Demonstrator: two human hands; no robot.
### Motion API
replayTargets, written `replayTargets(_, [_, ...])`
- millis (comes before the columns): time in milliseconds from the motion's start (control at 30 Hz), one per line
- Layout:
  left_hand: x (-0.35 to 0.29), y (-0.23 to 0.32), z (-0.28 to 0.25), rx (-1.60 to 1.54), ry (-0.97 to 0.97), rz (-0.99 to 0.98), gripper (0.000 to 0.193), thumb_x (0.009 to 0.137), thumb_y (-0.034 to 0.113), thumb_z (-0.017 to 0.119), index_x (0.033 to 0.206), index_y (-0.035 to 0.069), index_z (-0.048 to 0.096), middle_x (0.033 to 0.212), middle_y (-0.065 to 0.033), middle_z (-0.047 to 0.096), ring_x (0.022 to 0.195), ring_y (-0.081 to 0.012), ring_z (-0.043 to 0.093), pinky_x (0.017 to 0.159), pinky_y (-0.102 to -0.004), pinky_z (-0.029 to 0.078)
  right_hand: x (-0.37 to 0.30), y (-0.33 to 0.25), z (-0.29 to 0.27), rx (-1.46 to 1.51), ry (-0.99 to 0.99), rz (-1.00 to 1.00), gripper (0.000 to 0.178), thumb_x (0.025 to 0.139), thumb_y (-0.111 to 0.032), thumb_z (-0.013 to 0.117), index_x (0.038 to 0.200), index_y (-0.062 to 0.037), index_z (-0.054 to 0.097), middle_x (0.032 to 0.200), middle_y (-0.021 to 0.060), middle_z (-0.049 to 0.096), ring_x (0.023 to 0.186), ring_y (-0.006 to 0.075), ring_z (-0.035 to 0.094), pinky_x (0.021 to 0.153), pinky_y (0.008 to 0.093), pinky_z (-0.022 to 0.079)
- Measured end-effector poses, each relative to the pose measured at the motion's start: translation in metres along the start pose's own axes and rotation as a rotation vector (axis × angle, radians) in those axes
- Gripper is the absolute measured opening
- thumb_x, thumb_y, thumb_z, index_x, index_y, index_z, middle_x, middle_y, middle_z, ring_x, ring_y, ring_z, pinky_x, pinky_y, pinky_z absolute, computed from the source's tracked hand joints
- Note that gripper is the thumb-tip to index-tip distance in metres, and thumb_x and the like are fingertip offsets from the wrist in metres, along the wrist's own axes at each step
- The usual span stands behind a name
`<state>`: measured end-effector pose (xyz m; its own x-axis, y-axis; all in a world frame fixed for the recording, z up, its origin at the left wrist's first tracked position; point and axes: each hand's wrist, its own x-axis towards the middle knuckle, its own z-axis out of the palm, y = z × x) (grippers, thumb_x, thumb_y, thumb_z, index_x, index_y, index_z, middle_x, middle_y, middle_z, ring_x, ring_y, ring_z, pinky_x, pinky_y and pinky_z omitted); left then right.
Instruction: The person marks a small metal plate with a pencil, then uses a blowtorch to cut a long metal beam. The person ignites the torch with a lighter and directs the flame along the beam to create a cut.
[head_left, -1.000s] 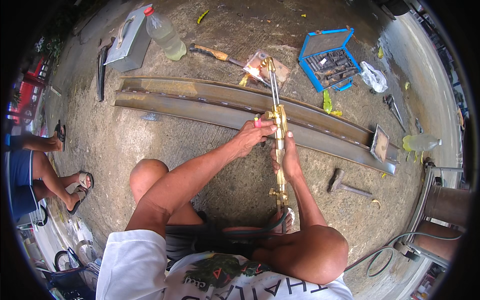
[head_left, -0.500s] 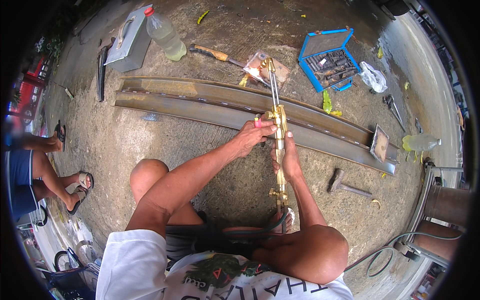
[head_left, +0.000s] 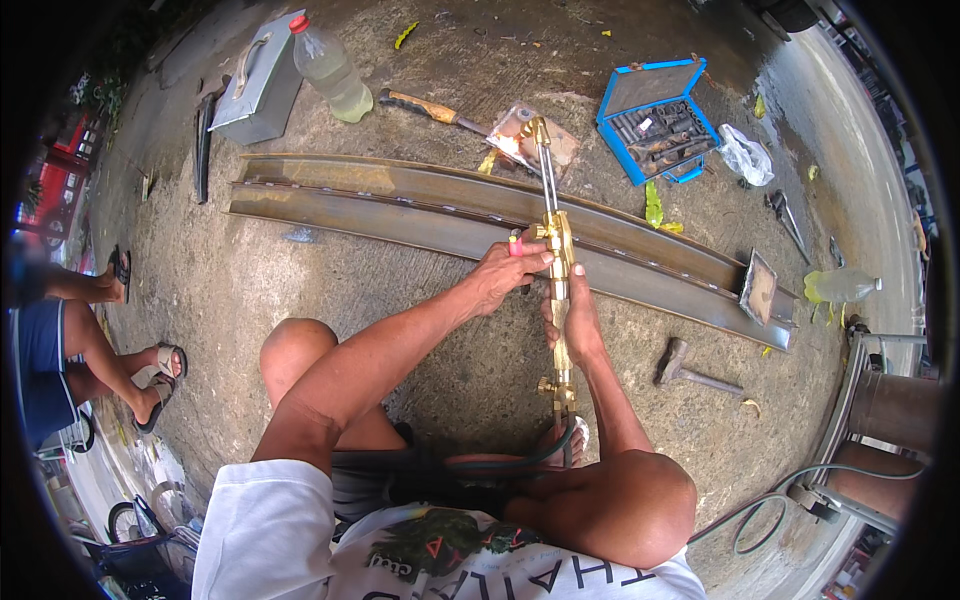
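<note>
Upright in the middle of the view stands a brass cutting torch, its two silver tubes running up to an angled head. My right hand is wrapped around its handle from the right. My left hand is closed, with a small pink lighter sticking up from it. Its fingertips touch the torch body near a brass valve knob. What lies under the left palm is hidden. A dark hose leads off the torch's lower end across my lap. Beyond my hands lie two long steel channel beams side by side.
Past the beams are a metal box, a large bottle, a wooden-handled tool, a rusty plate and a blue socket case. A hammer and gas cylinders are at right. Another person's legs show at left.
</note>
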<state>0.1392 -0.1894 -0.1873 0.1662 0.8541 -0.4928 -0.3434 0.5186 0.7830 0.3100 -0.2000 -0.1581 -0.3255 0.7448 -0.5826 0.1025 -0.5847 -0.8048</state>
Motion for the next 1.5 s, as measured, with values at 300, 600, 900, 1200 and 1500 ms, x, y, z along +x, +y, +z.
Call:
replayTargets(300, [-0.0016,0.0047,0.0006,-0.007,-0.01,-0.045,0.05,0.094,0.026,0.073,0.136,0.004,0.059,0.137,-0.0087,0.059,0.133,-0.023,0.049,0.115,-0.0463,0.037,0.0002,-0.0003,-0.0001,0.007,-0.001,0.015,0.068,0.101,-0.07,0.02,0.095,-0.0082,0.049,0.06,0.0015,0.045,0.039,0.0121,0.039,0.037,0.0289,0.036])
replayTargets(600, [-0.0011,0.0035,0.0001,-0.013,-0.018,-0.039,0.048,0.095,0.025,0.072,0.136,0.004,0.059,0.138,-0.0085,0.058,0.134,-0.0233,0.049,0.115,-0.0468,0.036,-0.0001,-0.0007,-0.0001,0.002,-0.002,0.01,0.068,0.101,-0.069,0.02,0.095,-0.0077,0.049,0.06,0.0015,0.045,0.039,0.0118,0.04,0.037,0.0287,0.036])
replayTargets(900, [-0.0013,0.0042,0.0003,-0.007,-0.013,-0.038,0.051,0.095,0.025,0.072,0.138,0.002,0.057,0.138,-0.0112,0.058,0.133,-0.0246,0.049,0.116,-0.0464,0.036,-0.0004,-0.0014,0.0002,0.004,0.0,0.012,0.068,0.101,-0.069,0.021,0.095,-0.0072,0.049,0.061,0.0017,0.045,0.039,0.0121,0.04,0.036,0.0289,0.037])
replayTargets(1200, [-0.0039,0.0067,0.0019,-0.017,-0.004,-0.038,0.053,0.094,0.023,0.072,0.139,0.001,0.055,0.139,-0.0116,0.058,0.133,-0.0251,0.049,0.116,-0.0474,0.036,0.0001,-0.001,0.0004,0.006,-0.008,0.001,0.068,0.102,-0.069,0.02,0.095,-0.0072,0.049,0.061,0.0022,0.045,0.039,0.0121,0.04,0.036,0.0287,0.036])
replayTargets(1500, [-0.0046,0.0075,0.0023,-0.017,-0.016,-0.028,0.053,0.094,0.025,0.073,0.138,0.001,0.056,0.139,-0.0111,0.058,0.133,-0.0252,0.049,0.116,-0.0482,0.036,0.0012,0.0013,-0.0006,0.008,0.0,-0.004,0.067,0.102,-0.068,0.02,0.093,-0.0081,0.049,0.061,0.0018,0.045,0.039,0.0124,0.04,0.036,0.029,0.036])
